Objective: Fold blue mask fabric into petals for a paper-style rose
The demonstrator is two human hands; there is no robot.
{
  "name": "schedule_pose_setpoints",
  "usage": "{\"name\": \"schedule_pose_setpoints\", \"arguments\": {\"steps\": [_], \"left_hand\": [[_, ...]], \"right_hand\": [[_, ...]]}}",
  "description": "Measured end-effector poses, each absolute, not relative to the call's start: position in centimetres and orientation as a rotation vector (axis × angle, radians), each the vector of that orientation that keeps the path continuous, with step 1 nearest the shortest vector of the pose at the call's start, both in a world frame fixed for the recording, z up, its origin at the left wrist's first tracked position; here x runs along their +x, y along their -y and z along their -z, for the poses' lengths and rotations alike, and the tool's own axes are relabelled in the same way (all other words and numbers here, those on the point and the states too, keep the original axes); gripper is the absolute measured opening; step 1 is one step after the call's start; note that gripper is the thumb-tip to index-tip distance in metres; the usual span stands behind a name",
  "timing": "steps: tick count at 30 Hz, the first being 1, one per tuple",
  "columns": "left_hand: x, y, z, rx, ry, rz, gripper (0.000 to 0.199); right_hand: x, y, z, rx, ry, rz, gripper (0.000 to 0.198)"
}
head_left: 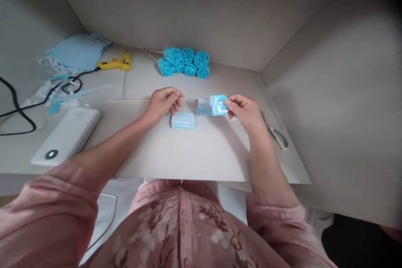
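Note:
My right hand (245,111) pinches a small bright-blue piece with white patches (219,104) between thumb and fingers, raised above the table. Just behind and left of it lies a stack of folded pale-blue pieces (204,107), partly covered. My left hand (165,101) hovers with half-curled fingers apart and nothing visible in them. Right below its fingertips rests a neat stack of pale-blue squares (183,120). A thin wooden stick (127,101) stretches left from behind this hand; its other end is hidden.
Bright-blue handmade roses (187,63) on sticks lie at the back. To the left are a yellow glue gun (116,63), pale-blue face masks (77,51), blue and white scraps (55,106), a black cable (23,111) and a white power bank (67,136). Scissors (278,136) lie right.

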State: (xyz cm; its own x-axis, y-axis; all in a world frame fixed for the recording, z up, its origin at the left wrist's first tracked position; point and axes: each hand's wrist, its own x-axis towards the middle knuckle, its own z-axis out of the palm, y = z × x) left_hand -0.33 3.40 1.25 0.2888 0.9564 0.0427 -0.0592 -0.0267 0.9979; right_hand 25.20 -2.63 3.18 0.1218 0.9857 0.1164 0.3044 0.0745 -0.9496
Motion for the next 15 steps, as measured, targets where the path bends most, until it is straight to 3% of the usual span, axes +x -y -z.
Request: {"name": "schedule_pose_setpoints", "arguments": {"steps": [8, 15], "left_hand": [[-0.6, -3.8, -1.0, 1.386, -0.934, -1.197, 0.015], [-0.4, -3.9, -0.6, 1.434, -0.912, -1.203, 0.014]], "right_hand": [[25.7, 0.5, -0.9, -1.489, 1.343, -0.925, 0.033], [26.0, 0.3, -2.4, -1.508, 1.214, -1.018, 0.03]]}}
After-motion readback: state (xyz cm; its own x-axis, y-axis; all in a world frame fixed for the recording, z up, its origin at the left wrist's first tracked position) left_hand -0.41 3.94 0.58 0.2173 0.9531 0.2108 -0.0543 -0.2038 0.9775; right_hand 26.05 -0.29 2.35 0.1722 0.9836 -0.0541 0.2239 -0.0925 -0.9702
